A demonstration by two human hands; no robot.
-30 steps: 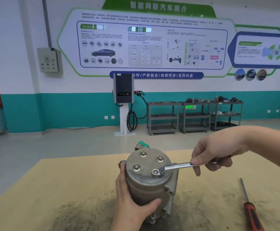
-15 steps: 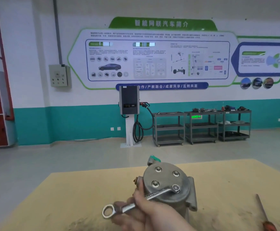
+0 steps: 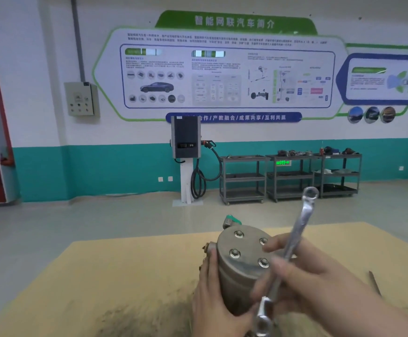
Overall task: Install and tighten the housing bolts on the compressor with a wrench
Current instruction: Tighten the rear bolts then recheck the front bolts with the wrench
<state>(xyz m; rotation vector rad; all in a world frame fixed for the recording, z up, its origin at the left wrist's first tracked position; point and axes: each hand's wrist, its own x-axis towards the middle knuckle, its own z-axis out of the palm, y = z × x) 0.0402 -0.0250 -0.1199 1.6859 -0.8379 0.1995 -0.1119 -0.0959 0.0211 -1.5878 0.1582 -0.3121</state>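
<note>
The grey metal compressor [image 3: 240,268] stands upright on the brown work surface, its round top cover carrying several housing bolts [image 3: 234,252]. My left hand [image 3: 216,305] grips the compressor's side from the left and front. My right hand [image 3: 302,280] holds a silver double ring wrench [image 3: 292,242] by its middle. The wrench is lifted off the bolts and tilted steeply: one ring end points up and away, the other hangs down in front of the compressor's base.
The brown cardboard-covered table [image 3: 125,276] has a dark stain at its near middle. A screwdriver shaft [image 3: 374,283] lies at the right, mostly hidden by my right arm. Grey tool carts [image 3: 290,177] and a charging post [image 3: 186,152] stand by the far wall.
The wrench has come off the front right bolt. My right hand swung it from lying across the cover to a steep upright tilt. The view shifted downward.
</note>
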